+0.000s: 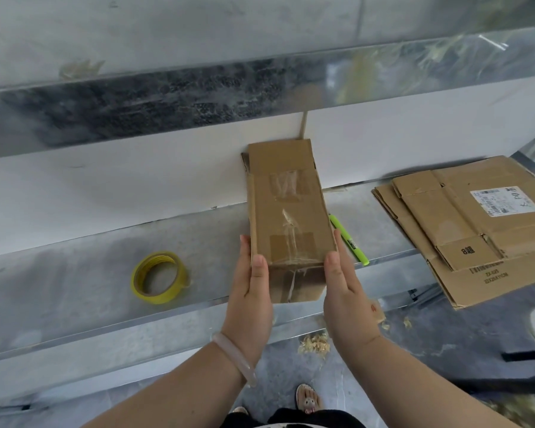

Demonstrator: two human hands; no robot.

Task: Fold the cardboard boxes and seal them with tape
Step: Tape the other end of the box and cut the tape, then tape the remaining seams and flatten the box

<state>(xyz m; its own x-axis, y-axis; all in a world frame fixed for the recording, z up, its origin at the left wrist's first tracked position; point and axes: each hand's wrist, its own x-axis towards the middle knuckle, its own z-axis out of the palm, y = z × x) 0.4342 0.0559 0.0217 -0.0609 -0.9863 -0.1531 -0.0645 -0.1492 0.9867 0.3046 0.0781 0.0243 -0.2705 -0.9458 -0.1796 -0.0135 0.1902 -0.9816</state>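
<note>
metal worktop (pixel 74 273), seen from the front edge.

- left part, near the front edge: yellow tape roll (pixel 158 277) lying flat, well apart from the box.
- left hand (pixel 250 291): grips the near left corner of the cardboard box (pixel 288 211), thumb on the top face, fingers straight along the left side. pale bracelet (pixel 235 359) on that wrist.
- cardboard box: folded up into shape, middle of the worktop, long axis running front to back. its near end hangs past the front edge and its far end reaches the white back wall. old clear tape strips on the top face. a far flap stands out flat. cannot tell whether the box rests on the worktop or is lifted.
- right hand (pixel 343 288): grips the near right corner the same way, thumb on top, fingers along the right side.
- green marker (pixel 349 240): lies just beside the box's right side, partly behind the right hand, its tip at the front edge.
- right end of the worktop: stack of flat cardboard (pixel 464 230), overhanging the front edge, with a white label (pixel 505 200) on the top sheet.
</note>
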